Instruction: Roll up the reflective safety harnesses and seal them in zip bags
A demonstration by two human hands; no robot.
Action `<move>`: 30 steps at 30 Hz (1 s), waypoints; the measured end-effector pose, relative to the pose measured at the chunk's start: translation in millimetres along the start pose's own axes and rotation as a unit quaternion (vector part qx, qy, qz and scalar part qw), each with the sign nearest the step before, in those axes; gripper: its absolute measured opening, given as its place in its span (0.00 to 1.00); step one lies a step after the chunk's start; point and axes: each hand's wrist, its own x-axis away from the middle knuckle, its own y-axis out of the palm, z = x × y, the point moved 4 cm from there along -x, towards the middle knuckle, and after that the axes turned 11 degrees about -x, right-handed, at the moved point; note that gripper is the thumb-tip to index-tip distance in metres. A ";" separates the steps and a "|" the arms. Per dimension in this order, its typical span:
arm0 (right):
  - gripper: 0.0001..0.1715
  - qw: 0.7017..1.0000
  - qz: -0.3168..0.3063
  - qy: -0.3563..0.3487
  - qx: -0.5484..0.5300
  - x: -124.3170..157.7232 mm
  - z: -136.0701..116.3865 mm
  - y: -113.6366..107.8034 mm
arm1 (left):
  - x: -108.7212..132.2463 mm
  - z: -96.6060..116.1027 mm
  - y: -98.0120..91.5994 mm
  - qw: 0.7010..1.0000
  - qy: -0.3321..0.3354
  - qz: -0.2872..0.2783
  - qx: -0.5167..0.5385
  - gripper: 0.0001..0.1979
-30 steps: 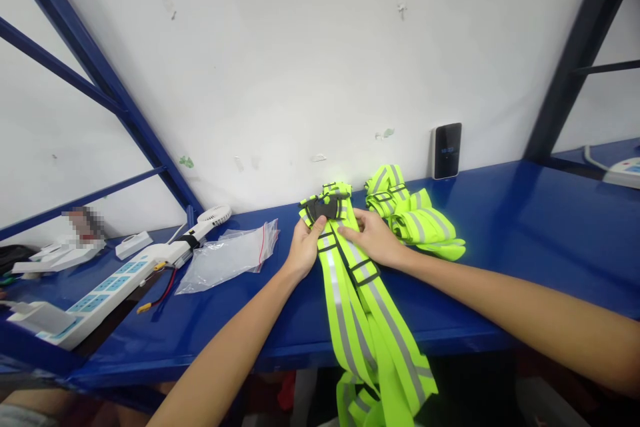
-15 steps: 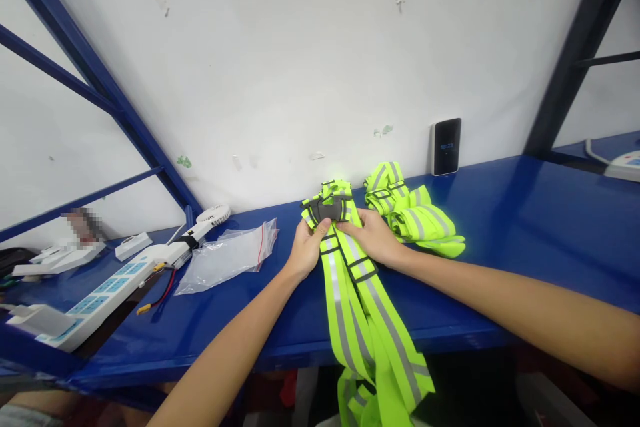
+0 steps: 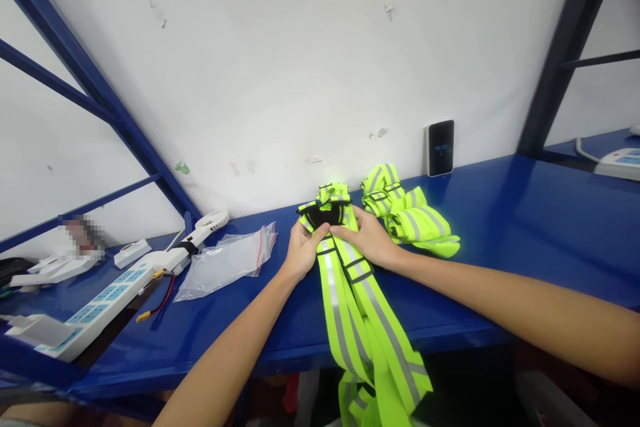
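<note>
A neon yellow reflective vest (image 3: pixel 357 307) with grey stripes and black trim lies on the blue shelf (image 3: pixel 525 227) and hangs over its front edge. My left hand (image 3: pixel 300 250) pinches the vest's straps just below a black patch at its far end. My right hand (image 3: pixel 367 240) rests on the straps beside it, its fingers pressed onto the fabric. Right of my hands lies a second, folded neon vest (image 3: pixel 413 217).
A clear zip bag (image 3: pixel 227 257) lies left of my hands. Further left are a white power strip (image 3: pixel 95 303), a small white fan (image 3: pixel 210 221) and a red wire. A dark phone-like device (image 3: pixel 440 147) leans on the white wall. Another power strip (image 3: pixel 617 163) sits far right.
My hands have stayed on the vest's far end, with the fingers shifting slightly on the straps. The view has drifted a little to the right.
</note>
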 end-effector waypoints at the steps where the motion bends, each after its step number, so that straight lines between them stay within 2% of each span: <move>1: 0.19 1.000 -0.004 0.009 -0.021 0.7 -1.5 0.7 | -0.5 -0.6 -0.4 1.000 -0.002 -0.003 0.003 0.21; 5: 0.21 0.991 -0.023 0.054 -0.119 4.1 -3.8 4.8 | -0.8 -2.0 -0.6 0.999 -0.011 -0.014 0.027 0.22; 10: 0.14 0.977 -0.008 0.096 -0.192 3.5 4.6 4.6 | 0.3 -0.4 -0.1 0.999 -0.018 -0.002 0.046 0.23; 14: 0.13 0.951 -0.009 0.150 -0.271 0.0 5.3 3.8 | -0.5 1.5 -0.3 0.999 -0.013 -0.001 0.041 0.20; 18: 0.14 0.921 -0.045 0.219 -0.318 0.0 -2.6 8.2 | -1.6 3.1 -2.2 1.000 -0.008 -0.014 0.026 0.16; 23: 0.12 0.928 -0.037 0.205 -0.309 -0.9 -5.8 6.0 | -0.6 8.5 -2.0 0.999 0.024 -0.024 -0.009 0.14; 30: 0.09 0.935 -0.024 0.182 -0.304 -4.5 -5.3 3.2 | 0.3 15.6 -1.6 0.996 0.054 -0.001 -0.066 0.11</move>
